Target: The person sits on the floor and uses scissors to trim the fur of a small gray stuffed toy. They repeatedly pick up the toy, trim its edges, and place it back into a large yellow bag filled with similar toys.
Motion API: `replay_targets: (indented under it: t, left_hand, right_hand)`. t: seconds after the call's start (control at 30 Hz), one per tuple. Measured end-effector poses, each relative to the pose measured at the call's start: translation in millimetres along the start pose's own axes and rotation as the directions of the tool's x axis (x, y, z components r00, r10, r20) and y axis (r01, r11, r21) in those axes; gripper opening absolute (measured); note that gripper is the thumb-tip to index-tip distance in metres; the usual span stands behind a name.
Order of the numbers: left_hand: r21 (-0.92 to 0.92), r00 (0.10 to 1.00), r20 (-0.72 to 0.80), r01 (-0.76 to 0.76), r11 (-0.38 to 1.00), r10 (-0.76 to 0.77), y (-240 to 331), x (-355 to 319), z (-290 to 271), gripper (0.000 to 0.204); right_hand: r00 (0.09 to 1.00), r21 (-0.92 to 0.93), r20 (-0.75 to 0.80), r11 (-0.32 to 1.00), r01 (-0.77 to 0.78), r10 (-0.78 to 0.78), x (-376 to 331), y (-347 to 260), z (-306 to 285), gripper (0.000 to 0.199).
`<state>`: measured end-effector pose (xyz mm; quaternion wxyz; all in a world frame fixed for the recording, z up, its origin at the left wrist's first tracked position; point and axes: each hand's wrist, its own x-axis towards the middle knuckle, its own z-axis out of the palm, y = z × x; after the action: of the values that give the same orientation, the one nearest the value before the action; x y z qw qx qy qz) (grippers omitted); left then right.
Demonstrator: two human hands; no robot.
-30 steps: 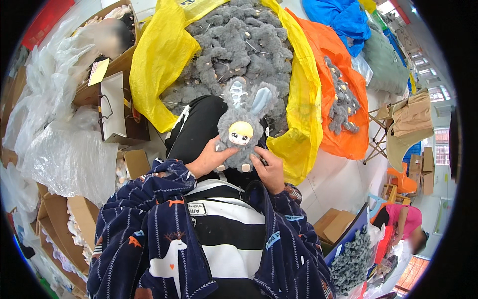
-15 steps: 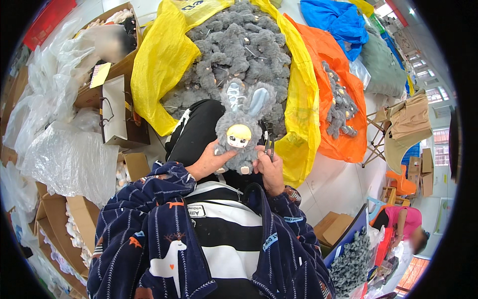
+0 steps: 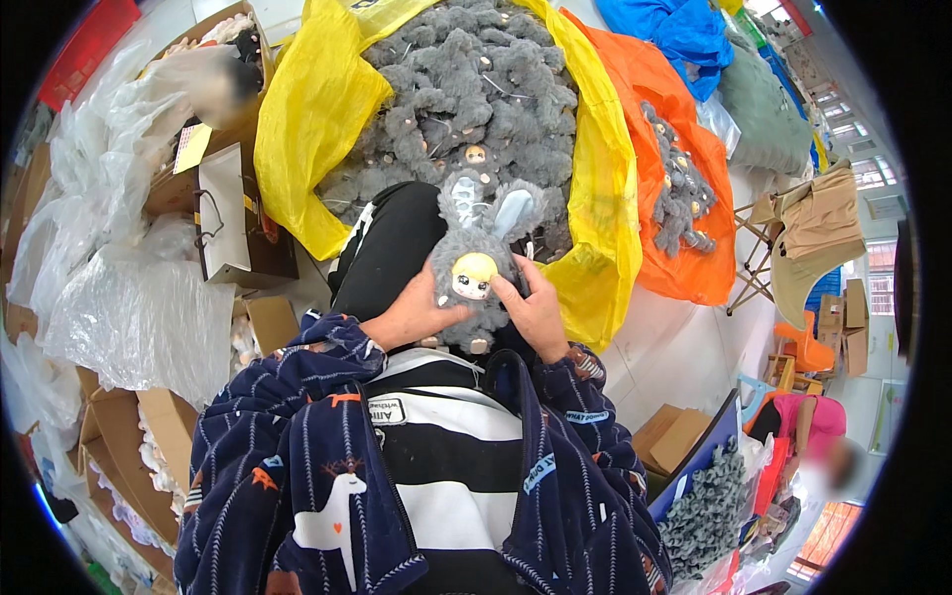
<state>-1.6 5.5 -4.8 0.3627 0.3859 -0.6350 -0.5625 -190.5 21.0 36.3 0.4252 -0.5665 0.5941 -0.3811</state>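
Doll in hand: a fluffy gray plush rabbit doll with long upright ears, a yellow fringe and a pale painted face; it is above the lap, ears pointing away from the wearer, face up.
Left hand: the left hand is closed round the doll's lower left side, thumb across the front, other fingers partly hidden behind.
Right hand: the right hand grips the doll's right side, thumb in front beside the face, forefinger along the edge, a little plush between them; whether its curled fingers hold anything else, I cannot tell.
Beyond the doll: a yellow woven plastic sack, spread open round a heap of gray plush toys.
Right of that: an orange plastic sheet bearing more gray plush pieces.
Far right: another person in a pink top.
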Motion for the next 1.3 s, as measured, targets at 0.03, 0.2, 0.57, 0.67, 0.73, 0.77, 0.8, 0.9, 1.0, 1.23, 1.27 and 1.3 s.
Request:
replay_targets:
  t: [0.03,0.2,0.57,0.67,0.73,0.77,0.8,0.9,1.0,1.23,1.27,1.3]
  left_hand:
    - [-0.135,0.999,-0.052,-0.003,0.991,-0.004,10.6,0.0,-2.5,0.085]
    - [0.277,0.982,-0.013,-0.176,0.945,0.187,28.7,-0.8,-21.3,0.078]
    - [0.262,0.975,-0.056,-0.193,0.946,0.214,15.5,-8.2,-12.1,0.061]
    - [0.293,0.972,-0.042,-0.209,0.933,0.231,15.7,-8.5,-9.7,0.061]
    - [0.301,0.973,-0.036,-0.206,0.931,0.227,15.9,-9.0,-8.7,0.060]
    - [0.322,0.967,-0.042,-0.224,0.920,0.250,14.8,-9.2,-8.6,0.060]
    - [0.343,0.961,-0.047,-0.241,0.908,0.273,13.0,-8.8,-8.5,0.060]
    - [0.372,0.961,-0.052,-0.235,0.898,0.273,11.2,-10.8,-8.4,0.061]
    - [0.397,0.958,-0.059,-0.235,0.887,0.280,8.2,-9.6,-6.3,0.062]
    - [0.429,0.961,-0.059,-0.219,0.876,0.269,11.0,-12.5,-5.8,0.063]
    - [0.443,0.959,-0.062,-0.224,0.868,0.278,11.6,-11.3,-5.8,0.063]
    - [0.453,0.957,-0.057,-0.230,0.861,0.286,11.8,-9.9,-5.0,0.063]
  right_hand:
    - [1.000,0.028,0.019,1.000,-0.009,0.008,-2.3,6.8,4.8,0.043]
    - [0.993,0.090,0.089,0.992,-0.087,0.079,-6.4,-5.8,10.5,0.042]
    - [0.940,-0.530,0.006,0.796,0.293,-0.342,-18.3,-34.7,-3.3,0.028]
    - [0.908,-0.611,0.017,0.715,0.341,-0.419,-20.0,-34.6,-0.5,0.027]
    - [0.899,-0.644,0.029,0.680,0.351,-0.437,-19.5,-39.3,2.7,0.026]
    - [0.918,-0.645,0.010,0.699,0.309,-0.397,-18.9,-38.5,1.9,0.026]
    - [0.935,-0.645,-0.010,0.717,0.265,-0.355,-18.1,-37.0,-0.1,0.025]
    - [0.948,-0.624,-0.100,0.761,0.177,-0.302,-19.0,-38.2,-5.1,0.025]
    - [0.959,-0.560,-0.069,0.806,0.192,-0.276,-24.8,-43.7,1.0,0.024]
    - [0.958,-0.669,-0.147,0.738,0.088,-0.247,-23.9,-42.6,-11.1,0.019]
    - [0.960,-0.628,-0.135,0.771,0.109,-0.246,-27.1,-45.6,-11.7,0.019]
    - [0.967,-0.610,-0.101,0.782,0.127,-0.236,-29.7,-48.6,-7.6,0.019]
